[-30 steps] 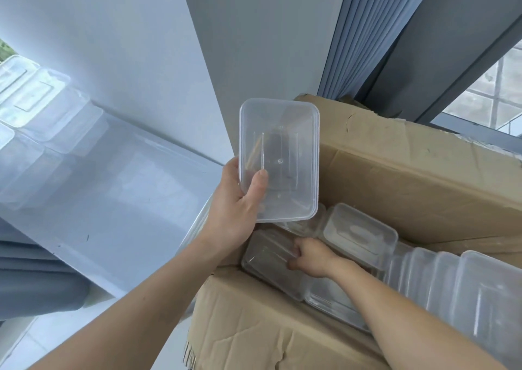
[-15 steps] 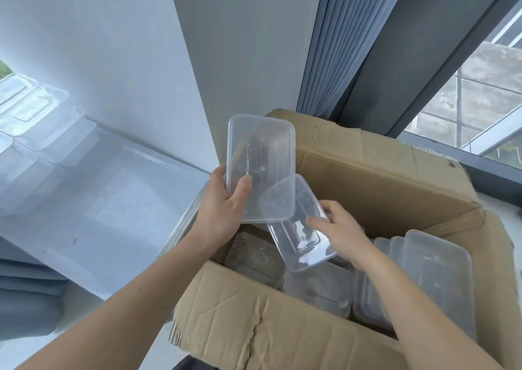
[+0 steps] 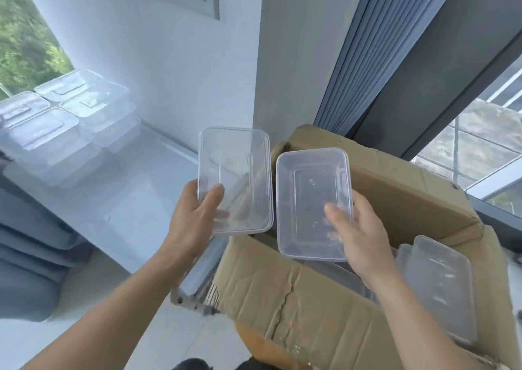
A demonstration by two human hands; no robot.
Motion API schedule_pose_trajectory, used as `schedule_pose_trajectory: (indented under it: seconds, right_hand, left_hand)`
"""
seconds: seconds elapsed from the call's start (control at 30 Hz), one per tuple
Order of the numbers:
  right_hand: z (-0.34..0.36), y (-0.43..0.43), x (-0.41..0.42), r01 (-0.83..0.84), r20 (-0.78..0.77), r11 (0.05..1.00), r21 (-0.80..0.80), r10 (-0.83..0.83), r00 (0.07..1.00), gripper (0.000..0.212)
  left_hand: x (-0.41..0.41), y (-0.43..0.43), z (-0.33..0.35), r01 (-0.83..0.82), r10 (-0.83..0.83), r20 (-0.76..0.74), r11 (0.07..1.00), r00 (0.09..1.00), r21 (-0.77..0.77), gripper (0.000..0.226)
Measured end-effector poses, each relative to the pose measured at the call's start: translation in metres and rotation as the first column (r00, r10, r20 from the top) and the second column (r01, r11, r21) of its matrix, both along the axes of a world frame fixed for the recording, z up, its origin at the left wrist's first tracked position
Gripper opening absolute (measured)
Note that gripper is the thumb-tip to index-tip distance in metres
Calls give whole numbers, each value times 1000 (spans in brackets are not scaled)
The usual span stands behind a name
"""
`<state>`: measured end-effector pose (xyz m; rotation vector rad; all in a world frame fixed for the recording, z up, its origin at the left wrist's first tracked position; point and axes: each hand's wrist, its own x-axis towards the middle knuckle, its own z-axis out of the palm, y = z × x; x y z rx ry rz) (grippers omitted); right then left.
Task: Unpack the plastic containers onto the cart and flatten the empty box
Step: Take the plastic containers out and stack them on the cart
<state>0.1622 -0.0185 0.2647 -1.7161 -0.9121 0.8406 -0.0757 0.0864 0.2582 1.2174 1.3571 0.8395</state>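
Step in hand: Unpacking, which looks about midway. Two clear containers are held up out of the box, and flattening has not begun.
Left hand: The left hand (image 3: 192,220) grips the left container (image 3: 240,169) at its lower left corner, thumb on the near face and fingers behind. It holds the container upright over the gap between cart and box.
Right hand: The right hand (image 3: 364,236) holds the right container (image 3: 310,186) by its lower right corner, thumb on the near face. The container is above the mouth of the box, just beside the left one.
Box: The creased cardboard box (image 3: 296,307) stands open at lower right with its flaps raised, close against the cart.
Boxed containers: More clear containers (image 3: 443,287) lean at the right end of the box, so it is not yet empty.
Cart: The cart (image 3: 141,194) has a pale surface and lies to the left. Stacked containers (image 3: 65,121) sit at its far end, with bare surface nearer the box.
Next move: Most likely both containers are carried left and set beside the stack. That calls for a firm grip on thin, slippery plastic and level placing, so the stacks stay upright.
Hidden: The floor of the box and the number of containers left inside are covered by the hands, the held containers and the near wall.
Hard to make out: A shiny edge (image 3: 195,279) between cart and box may be the cart's frame, but it is too blurred to tell. Window glare washes out the stack, so its count is unclear.
Cut off: The cart's left end and the lower right corner of the box run out of view.
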Motion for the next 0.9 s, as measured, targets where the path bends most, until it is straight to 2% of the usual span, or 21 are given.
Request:
schedule_pose_trajectory:
  seconds: [0.1,0.23,0.3,0.37,0.47,0.53,0.6,0.77,0.9]
  right_hand:
    - [9,4,-44,-44,0,999,32,44,999,27]
    - [16,13,-122,-124,-12,991,46,125,992,33]
    - [16,18,-164,-147,-17,988,53,148,989,26]
    - [14,23,-203,-159,-29,985,67,161,986,20]
    - [8,31,-256,-196,-78,978,71,201,976,24]
    - [5,37,-287,-247,-80,968,50,251,965,31]
    - [3,44,-311,-276,-82,960,36,278,957,28]
    - [1,71,-349,-303,-61,953,21,304,951,14]
    - [-5,101,-365,-306,-78,952,22,307,949,31]
  left_hand:
    - [-46,-6,2,-29,29,8,1000,1000,10,32]
    - [-129,-15,0,-91,92,33,996,995,-26,23]
    - [-175,-20,-1,-119,120,35,992,992,-38,16]
    - [-216,-25,-2,-144,145,19,989,989,-43,19]
    - [-271,-36,-3,-184,185,9,981,983,-54,29]
    - [-303,-41,-5,-218,220,15,974,975,-65,19]
    - [-328,-41,-6,-248,250,15,966,968,-69,14]
    - [-363,-23,-8,-283,285,7,956,959,-78,18]
    - [-376,7,-13,-289,289,-20,954,957,-77,22]
